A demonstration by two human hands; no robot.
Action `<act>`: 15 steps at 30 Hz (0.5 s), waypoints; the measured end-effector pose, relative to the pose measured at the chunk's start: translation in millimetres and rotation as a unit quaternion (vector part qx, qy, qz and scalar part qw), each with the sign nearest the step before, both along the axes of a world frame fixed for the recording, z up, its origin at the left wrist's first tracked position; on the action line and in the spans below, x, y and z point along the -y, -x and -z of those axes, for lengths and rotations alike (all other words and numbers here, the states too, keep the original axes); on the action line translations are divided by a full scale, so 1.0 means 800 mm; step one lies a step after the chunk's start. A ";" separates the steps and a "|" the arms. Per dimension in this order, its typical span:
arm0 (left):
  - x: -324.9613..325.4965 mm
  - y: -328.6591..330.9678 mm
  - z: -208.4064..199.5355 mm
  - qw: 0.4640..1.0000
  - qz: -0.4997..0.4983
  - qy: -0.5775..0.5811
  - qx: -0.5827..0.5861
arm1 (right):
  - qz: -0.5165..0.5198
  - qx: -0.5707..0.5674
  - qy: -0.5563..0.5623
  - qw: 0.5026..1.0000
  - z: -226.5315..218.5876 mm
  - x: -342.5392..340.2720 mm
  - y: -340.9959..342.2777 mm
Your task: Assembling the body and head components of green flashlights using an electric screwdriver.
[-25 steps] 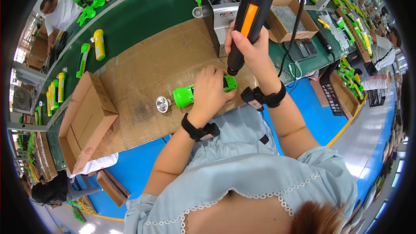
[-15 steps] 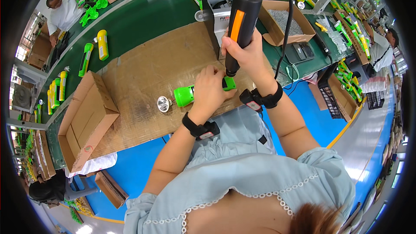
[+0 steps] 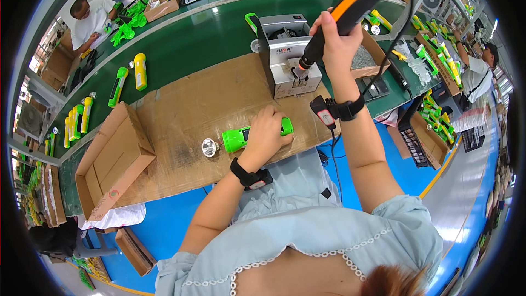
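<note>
My right hand (image 3: 341,46) is wrapped round a black electric screwdriver (image 3: 350,11) with an orange stripe. The tool is tilted, its tip down at the front of a grey metal box, which looks like a screw feeder (image 3: 285,85). My left hand (image 3: 266,134) is closed over the middle of a green flashlight (image 3: 234,140) and keeps it on the cardboard. A loose silvery reflector (image 3: 209,147) lies at the flashlight's left end, seemingly joined to it by thin wires. My palm hides the middle of the flashlight's body.
A cardboard sheet (image 3: 186,96) covers the green bench. At left stands a cardboard tray (image 3: 112,161), with yellow and green flashlights beyond it. Another box (image 3: 368,60) sits behind my right wrist. A black cable hangs from the screwdriver. Co-workers sit at far left and far right.
My right hand has lifted the screwdriver away from the flashlight, up and right, bringing its tip to the grey box. My left hand stays on the flashlight. The view has shifted slightly.
</note>
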State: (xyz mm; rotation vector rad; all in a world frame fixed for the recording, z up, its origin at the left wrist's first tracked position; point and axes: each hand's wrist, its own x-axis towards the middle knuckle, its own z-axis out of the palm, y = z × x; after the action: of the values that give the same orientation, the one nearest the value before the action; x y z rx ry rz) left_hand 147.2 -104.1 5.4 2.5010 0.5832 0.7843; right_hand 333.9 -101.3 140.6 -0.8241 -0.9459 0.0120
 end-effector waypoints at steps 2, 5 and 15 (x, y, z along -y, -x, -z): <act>-0.002 -0.001 0.002 1.000 0.004 -0.008 -0.011 | 0.008 0.009 0.031 0.999 0.004 -0.007 -0.007; 0.001 0.001 0.000 1.000 0.003 -0.014 -0.028 | 0.004 0.011 0.060 0.998 0.008 -0.011 -0.006; -0.014 0.112 -0.039 0.997 -0.050 -0.054 0.015 | -0.127 0.032 0.087 0.988 0.020 0.022 0.007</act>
State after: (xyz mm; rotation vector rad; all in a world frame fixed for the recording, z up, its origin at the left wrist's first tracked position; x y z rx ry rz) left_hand 57.7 -93.2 36.3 2.5687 0.6768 0.9112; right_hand 328.5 -118.9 124.7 -0.8641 -1.1174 0.2943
